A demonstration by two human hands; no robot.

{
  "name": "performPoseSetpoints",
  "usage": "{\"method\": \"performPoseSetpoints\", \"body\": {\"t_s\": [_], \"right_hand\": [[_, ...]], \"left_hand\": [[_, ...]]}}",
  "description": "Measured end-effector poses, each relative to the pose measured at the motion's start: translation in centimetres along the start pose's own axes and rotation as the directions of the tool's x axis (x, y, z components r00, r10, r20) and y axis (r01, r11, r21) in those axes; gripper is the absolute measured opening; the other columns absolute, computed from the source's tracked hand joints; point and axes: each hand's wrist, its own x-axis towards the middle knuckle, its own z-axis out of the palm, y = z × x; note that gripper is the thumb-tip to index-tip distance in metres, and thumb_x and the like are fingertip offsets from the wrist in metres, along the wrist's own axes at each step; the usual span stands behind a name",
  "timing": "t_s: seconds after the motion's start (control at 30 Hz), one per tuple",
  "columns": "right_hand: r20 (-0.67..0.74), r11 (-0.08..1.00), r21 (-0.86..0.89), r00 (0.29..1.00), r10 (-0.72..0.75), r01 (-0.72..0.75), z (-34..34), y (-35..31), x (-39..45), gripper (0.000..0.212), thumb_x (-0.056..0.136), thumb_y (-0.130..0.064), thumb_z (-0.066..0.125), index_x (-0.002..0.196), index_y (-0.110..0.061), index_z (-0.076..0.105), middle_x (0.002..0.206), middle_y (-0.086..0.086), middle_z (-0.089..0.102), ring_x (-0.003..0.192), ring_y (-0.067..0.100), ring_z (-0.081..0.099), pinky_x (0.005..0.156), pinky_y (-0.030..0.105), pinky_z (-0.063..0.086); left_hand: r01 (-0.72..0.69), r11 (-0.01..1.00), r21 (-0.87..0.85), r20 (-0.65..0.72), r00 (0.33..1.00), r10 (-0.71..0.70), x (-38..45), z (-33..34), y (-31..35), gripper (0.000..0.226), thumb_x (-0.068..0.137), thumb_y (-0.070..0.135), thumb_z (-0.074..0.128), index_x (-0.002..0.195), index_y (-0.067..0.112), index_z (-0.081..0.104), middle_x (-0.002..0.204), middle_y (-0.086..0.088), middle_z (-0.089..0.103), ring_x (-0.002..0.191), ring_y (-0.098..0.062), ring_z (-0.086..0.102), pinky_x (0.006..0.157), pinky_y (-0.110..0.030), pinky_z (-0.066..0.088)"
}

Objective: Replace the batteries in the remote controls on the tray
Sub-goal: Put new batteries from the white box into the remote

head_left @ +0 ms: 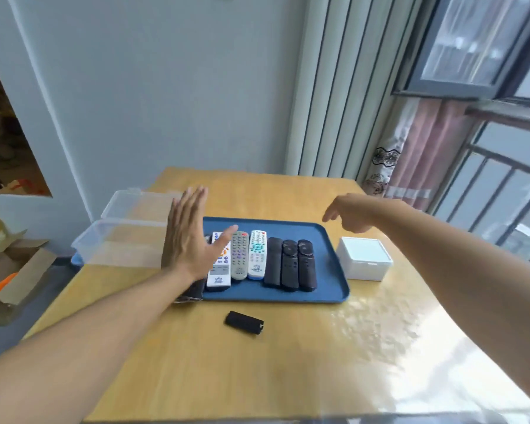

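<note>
A blue tray (328, 289) lies mid-table with several remotes in a row. From left: a white remote (219, 270), a grey one (239, 255), a white and teal one (257, 254), then three black ones (289, 264). A dark remote at the tray's left end is mostly hidden under my left wrist. My left hand (188, 237) hovers flat above the tray's left end, fingers straight, holding nothing. My right hand (354, 211) hangs above the tray's far right corner, fingers loosely curled, empty. A black battery cover (244, 322) lies on the table in front of the tray.
A clear plastic box with its lid up (126, 237) stands left of the tray. A small white box (364, 258) sits to the tray's right. The wooden table (257, 377) meets a wall on the far side. Cardboard boxes (16, 264) are on the floor at left.
</note>
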Motion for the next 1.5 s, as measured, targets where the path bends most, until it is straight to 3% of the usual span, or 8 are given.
{"method": "performPoseSetpoints", "body": {"t_s": [0.2,0.37,0.67,1.07,1.17,1.3,1.37,1.5], "right_hand": [[0.160,0.990,0.009,0.977,0.140,-0.144,6.6,3.5,-3.1,0.076,0.089,-0.015,0.061,0.157,-0.023,0.027,0.147,0.005,0.047,0.128,0.026,0.050,0.090,0.032,0.048],[-0.096,0.993,-0.027,0.989,0.116,-0.119,10.3,4.0,-4.0,0.052,0.082,-0.013,0.059,0.132,-0.022,0.054,0.109,0.008,0.064,0.096,0.030,0.064,0.065,0.031,0.041],[-0.291,0.987,0.079,0.944,0.155,-0.137,12.6,3.9,-4.9,0.039,0.084,-0.020,0.058,0.123,-0.021,0.053,0.102,0.007,0.065,0.074,0.029,0.047,0.063,0.032,0.034],[-0.397,0.991,0.104,0.910,0.122,-0.088,10.2,6.2,-4.8,0.052,0.084,-0.020,0.046,0.128,-0.039,0.062,0.095,0.001,0.074,0.071,0.022,0.064,0.052,0.025,0.039],[-0.566,0.931,0.365,0.788,0.241,-0.023,9.7,7.9,-3.6,0.041,0.091,-0.023,0.054,0.130,-0.034,0.064,0.116,-0.004,0.073,0.079,0.011,0.069,0.065,0.028,0.058],[-0.681,0.881,0.463,0.597,0.425,-0.100,9.9,9.5,-2.1,0.044,0.086,-0.023,0.075,0.127,-0.020,0.058,0.124,0.003,0.061,0.114,0.024,0.056,0.082,0.037,0.052],[-0.642,0.876,0.471,0.640,0.422,-0.106,10.3,9.5,-1.4,0.032,0.085,-0.017,0.076,0.115,-0.018,0.062,0.111,0.004,0.065,0.102,0.024,0.060,0.077,0.036,0.051],[-0.365,0.916,0.393,0.900,0.238,-0.083,11.4,8.4,-0.9,0.031,0.097,-0.007,0.054,0.118,-0.022,0.071,0.113,0.006,0.073,0.093,0.024,0.068,0.076,0.041,0.059]], "left_hand": [[-0.043,0.992,-0.118,0.552,0.827,0.102,-1.1,7.7,11.7,0.107,0.085,0.069,0.061,0.163,0.028,0.000,0.171,0.002,0.004,0.157,-0.016,0.001,0.127,-0.038,0.007],[0.072,0.986,-0.148,0.683,0.729,0.049,-1.6,11.8,16.9,0.115,0.087,0.052,0.072,0.162,0.025,-0.012,0.171,0.000,-0.001,0.157,-0.014,-0.003,0.124,-0.034,0.006],[0.163,0.978,-0.134,0.765,0.644,-0.003,0.4,16.2,19.7,0.130,0.079,0.051,0.080,0.159,0.028,-0.019,0.170,-0.005,0.009,0.157,-0.021,0.002,0.125,-0.047,0.015],[0.164,0.983,-0.085,0.726,0.686,-0.052,0.8,17.5,19.6,0.146,0.065,0.038,0.093,0.160,0.021,-0.016,0.145,-0.008,0.045,0.139,-0.031,0.035,0.113,-0.041,0.035],[0.131,0.986,-0.105,0.679,0.734,-0.024,0.3,17.3,19.7,0.147,0.065,0.036,0.092,0.159,0.023,-0.021,0.143,-0.006,0.049,0.135,-0.029,0.038,0.111,-0.038,0.036],[0.081,0.981,-0.178,0.592,0.805,0.041,-0.8,16.8,20.0,0.142,0.071,0.043,0.087,0.157,0.023,-0.023,0.145,0.000,0.049,0.133,-0.026,0.039,0.110,-0.035,0.033],[0.044,0.979,-0.200,0.556,0.828,0.076,-1.2,16.6,20.2,0.139,0.073,0.050,0.084,0.158,0.021,-0.022,0.145,0.001,0.050,0.132,-0.026,0.039,0.112,-0.034,0.031],[0.080,0.978,-0.195,0.555,0.831,0.042,-1.2,16.9,20.1,0.139,0.072,0.053,0.084,0.158,0.022,-0.021,0.139,-0.002,0.055,0.132,-0.028,0.042,0.112,-0.038,0.033]]}}
